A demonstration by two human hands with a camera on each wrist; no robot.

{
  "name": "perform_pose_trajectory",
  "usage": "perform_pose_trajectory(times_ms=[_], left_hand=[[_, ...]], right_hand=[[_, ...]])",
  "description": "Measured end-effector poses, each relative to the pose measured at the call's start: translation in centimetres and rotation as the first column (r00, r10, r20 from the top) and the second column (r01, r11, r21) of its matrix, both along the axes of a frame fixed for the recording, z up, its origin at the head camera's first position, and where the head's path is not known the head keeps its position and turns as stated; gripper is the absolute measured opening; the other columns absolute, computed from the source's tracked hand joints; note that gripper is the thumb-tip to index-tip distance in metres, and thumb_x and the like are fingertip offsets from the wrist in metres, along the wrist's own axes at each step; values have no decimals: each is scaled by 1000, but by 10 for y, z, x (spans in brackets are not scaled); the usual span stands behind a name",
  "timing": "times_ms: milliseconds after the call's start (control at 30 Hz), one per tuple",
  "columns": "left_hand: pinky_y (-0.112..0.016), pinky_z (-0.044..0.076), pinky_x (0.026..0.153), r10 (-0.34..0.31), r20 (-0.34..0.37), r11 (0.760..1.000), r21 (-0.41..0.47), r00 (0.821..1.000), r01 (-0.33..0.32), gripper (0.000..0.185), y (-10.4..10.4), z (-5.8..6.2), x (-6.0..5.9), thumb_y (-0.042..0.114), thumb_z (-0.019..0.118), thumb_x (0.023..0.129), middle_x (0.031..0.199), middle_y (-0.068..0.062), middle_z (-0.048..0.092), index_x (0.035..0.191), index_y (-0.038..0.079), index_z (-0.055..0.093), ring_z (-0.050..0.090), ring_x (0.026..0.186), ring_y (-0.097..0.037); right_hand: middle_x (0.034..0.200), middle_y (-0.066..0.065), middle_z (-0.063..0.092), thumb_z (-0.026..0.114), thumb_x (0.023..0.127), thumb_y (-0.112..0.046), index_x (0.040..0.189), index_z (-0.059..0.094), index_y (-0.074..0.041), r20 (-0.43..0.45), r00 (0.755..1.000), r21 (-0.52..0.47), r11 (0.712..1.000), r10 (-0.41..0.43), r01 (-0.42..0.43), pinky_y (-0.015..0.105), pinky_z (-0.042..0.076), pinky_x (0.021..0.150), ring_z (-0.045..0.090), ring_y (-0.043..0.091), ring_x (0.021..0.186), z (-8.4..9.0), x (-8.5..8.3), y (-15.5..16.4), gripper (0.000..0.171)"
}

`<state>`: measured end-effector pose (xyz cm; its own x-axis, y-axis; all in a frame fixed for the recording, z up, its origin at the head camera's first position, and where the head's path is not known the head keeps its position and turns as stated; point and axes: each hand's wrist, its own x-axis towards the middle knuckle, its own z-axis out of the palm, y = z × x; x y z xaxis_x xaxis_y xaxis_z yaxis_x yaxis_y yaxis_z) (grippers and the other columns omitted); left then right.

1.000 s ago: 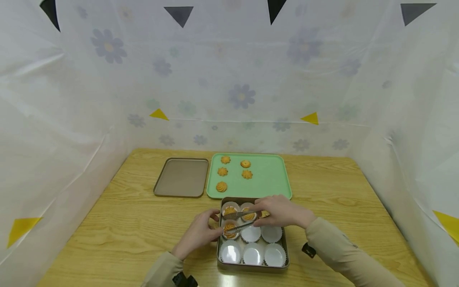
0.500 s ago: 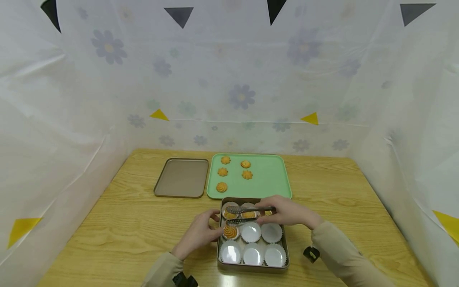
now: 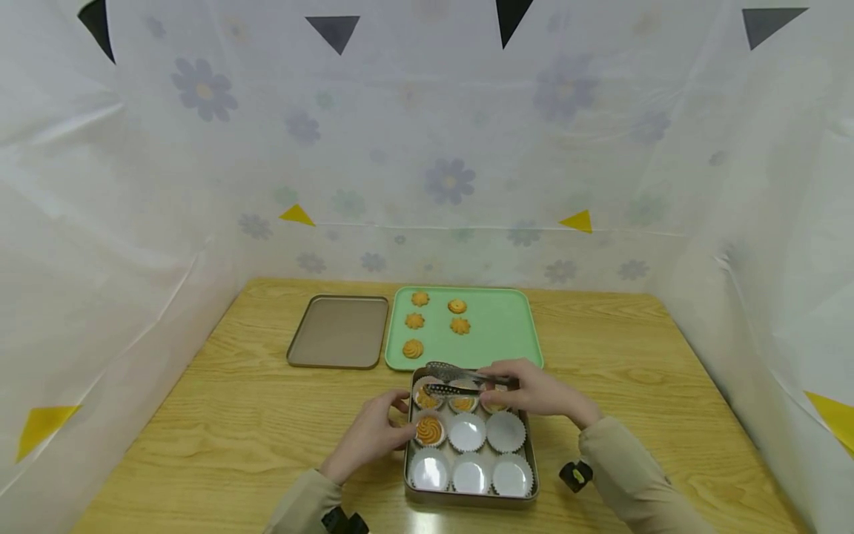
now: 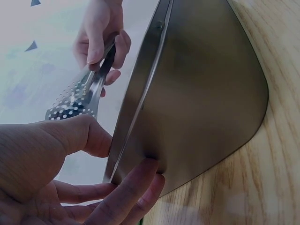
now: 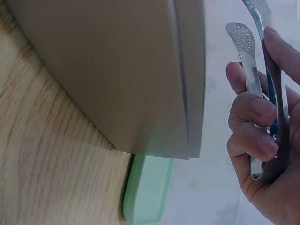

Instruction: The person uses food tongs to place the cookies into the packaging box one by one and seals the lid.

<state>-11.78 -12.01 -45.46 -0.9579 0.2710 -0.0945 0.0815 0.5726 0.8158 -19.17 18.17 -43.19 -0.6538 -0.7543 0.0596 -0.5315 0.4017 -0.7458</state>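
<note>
A rectangular metal tin (image 3: pixel 470 498) holds rows of white paper cups (image 3: pixel 466 432). Piped cookies sit in the far row of cups, and a swirled cookie (image 3: pixel 430 429) lies in the left cup of the middle row. My left hand (image 3: pixel 370 434) grips the tin's left side, thumb at the rim and fingers against the outer wall in the left wrist view. Above the far row, my right hand (image 3: pixel 543 391) holds metal tongs (image 5: pixel 255 79) with perforated tips. Those tips are spread apart with nothing between them, pointing left over the cups.
Behind the tin lies a green tray (image 3: pixel 503 326) with several cookies on its left half. To its left is a flat brown tray (image 3: pixel 340 331). All stand on a wooden table (image 3: pixel 253 415), with white patterned sheeting around its back and sides.
The tongs have risen away from the swirled cookie in the middle-left cup and moved back over the far row, their tips now apart. My left hand has stayed at the tin.
</note>
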Motion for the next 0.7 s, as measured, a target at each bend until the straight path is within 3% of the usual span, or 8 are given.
perform_pose_trajectory(times_ms=[133,233,367,467,700], left_hand=[[-25,58,65,3,-1,1000,-2,1000,-3,62,0,0,0,11,73,81,110,-20,67,136,-10,52,69,84,-21],[-24,58,65,5,-1,1000,-3,1000,-5,63,1,1,0,11,74,81,110,-20,67,136,-9,52,68,84,-21],[-24,58,65,5,-5,1000,2,1000,-5,63,1,1,0,10,74,80,109,-20,67,136,-10,52,69,83,-21],[-24,58,65,4,-3,1000,4,1000,-4,63,1,1,0,10,74,79,110,-20,66,136,-10,52,69,84,-21],[-23,58,64,-1,-5,1000,1,1000,1,63,0,-2,-1,10,74,80,110,-20,67,136,-10,52,69,82,-18]], right_hand=[[111,14,72,63,99,-22,134,60,5,8,997,-40,996,-74,75,24,56,75,62,2,86,-5,-4,3,44],[117,21,70,63,99,-19,134,58,8,32,992,-63,990,-125,127,31,61,77,68,12,92,-5,-6,4,45],[122,25,67,63,99,-21,135,57,9,37,979,-54,978,-199,201,29,61,77,68,23,98,-3,-10,5,48],[124,24,66,64,98,-24,136,56,8,34,966,-29,965,-258,259,22,56,72,65,18,95,-1,-14,8,51],[114,21,68,67,96,-26,136,57,8,10,945,18,945,-327,327,21,48,57,54,7,70,2,-29,15,53]])
